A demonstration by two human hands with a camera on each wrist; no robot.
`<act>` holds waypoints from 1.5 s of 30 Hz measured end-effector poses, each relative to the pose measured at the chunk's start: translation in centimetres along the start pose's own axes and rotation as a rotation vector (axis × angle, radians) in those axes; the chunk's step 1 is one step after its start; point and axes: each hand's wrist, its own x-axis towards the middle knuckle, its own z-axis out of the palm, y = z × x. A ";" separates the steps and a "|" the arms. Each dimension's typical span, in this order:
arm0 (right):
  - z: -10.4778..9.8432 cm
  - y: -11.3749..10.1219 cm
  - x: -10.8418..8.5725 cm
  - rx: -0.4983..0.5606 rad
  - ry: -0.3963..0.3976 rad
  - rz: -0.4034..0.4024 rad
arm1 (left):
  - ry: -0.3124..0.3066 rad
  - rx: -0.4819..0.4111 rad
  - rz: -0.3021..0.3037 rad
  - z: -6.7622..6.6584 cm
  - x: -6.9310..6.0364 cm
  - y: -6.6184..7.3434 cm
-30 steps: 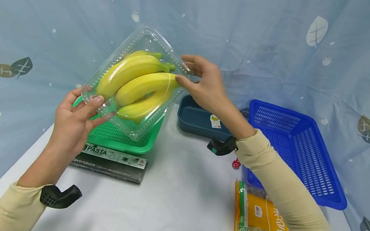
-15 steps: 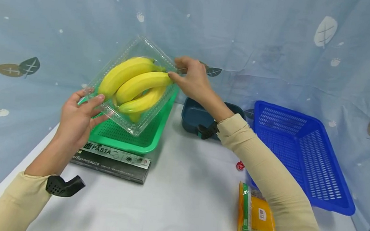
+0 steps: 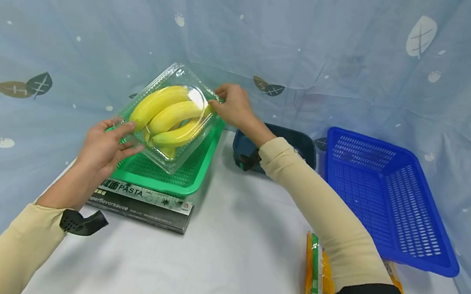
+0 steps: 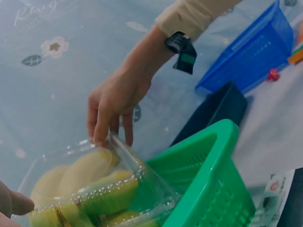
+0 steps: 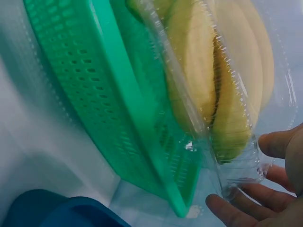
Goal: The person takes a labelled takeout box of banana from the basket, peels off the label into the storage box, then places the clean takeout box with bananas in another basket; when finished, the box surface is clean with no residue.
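Observation:
A clear plastic clamshell box [image 3: 174, 72] with several yellow bananas [image 3: 176, 116] inside is held tilted over the green basket [image 3: 196, 181]. My left hand [image 3: 105, 148] grips its lower left corner, thumb on top and fingers beneath. At the upper right corner my right hand [image 3: 236, 105] pinches the edge between thumb and fingers. In the right wrist view the green basket [image 5: 137, 113] lies beside and below the box, and the right hand [image 5: 270, 189] holds the box's end. The left wrist view shows the box partly overlapping the basket's rim [image 4: 222, 137].
A black pasta box [image 3: 139, 209] lies in front of the green basket. Right of it stand a dark blue bin [image 3: 276, 135] and a large blue basket [image 3: 370, 203]. An orange food packet [image 3: 313, 269] is partly hidden under the right sleeve.
The box of bananas has come down closer to the green basket, with both hands still holding it. The right forearm has shifted left and now covers more of the orange packet.

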 end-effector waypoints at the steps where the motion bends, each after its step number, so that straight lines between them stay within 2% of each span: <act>1: 0.1 0.0 0.2 -0.009 -0.012 0.004 | 0.002 0.012 -0.005 0.0 0.1 0.0; 4: 0.3 -0.2 0.6 -0.063 -0.054 0.010 | 0.006 0.038 -0.032 0.1 0.5 0.0; 8: 0.5 -0.4 0.9 -0.167 -0.105 0.015 | -0.001 0.028 -0.085 0.1 0.9 0.1; 11: 0.8 -0.5 1.2 -0.207 -0.126 0.016 | -0.003 0.021 -0.133 0.0 1.2 0.4; 16: 1.6 -0.8 2.1 -0.260 -0.124 0.032 | 0.010 0.022 -0.196 -0.3 1.9 0.8; 19: 1.9 -0.9 2.4 -0.300 -0.149 0.049 | 0.027 -0.011 -0.230 -0.2 2.4 0.7; 23: 2.1 -1.3 2.5 -0.287 -0.172 0.068 | 0.054 -0.061 -0.287 -0.1 3.1 0.8; 29: 1.5 -1.6 1.5 -0.257 -0.146 0.088 | 0.053 -0.108 -0.339 0.0 3.5 0.5; 33: 1.2 -1.7 0.8 -0.254 -0.158 0.059 | 0.080 -0.136 -0.368 -0.7 3.4 0.2; 37: 0.7 -1.9 -0.1 -0.241 -0.154 0.057 | 0.086 -0.199 -0.404 -1.6 3.4 0.3; 41: -0.1 -1.9 -1.5 -0.216 -0.150 0.038 | 0.059 -0.216 -0.420 -2.3 3.4 0.6; 45: -1.0 -1.3 -3.8 -0.173 -0.141 -0.023 | 0.020 -0.249 -0.466 -2.6 2.9 1.0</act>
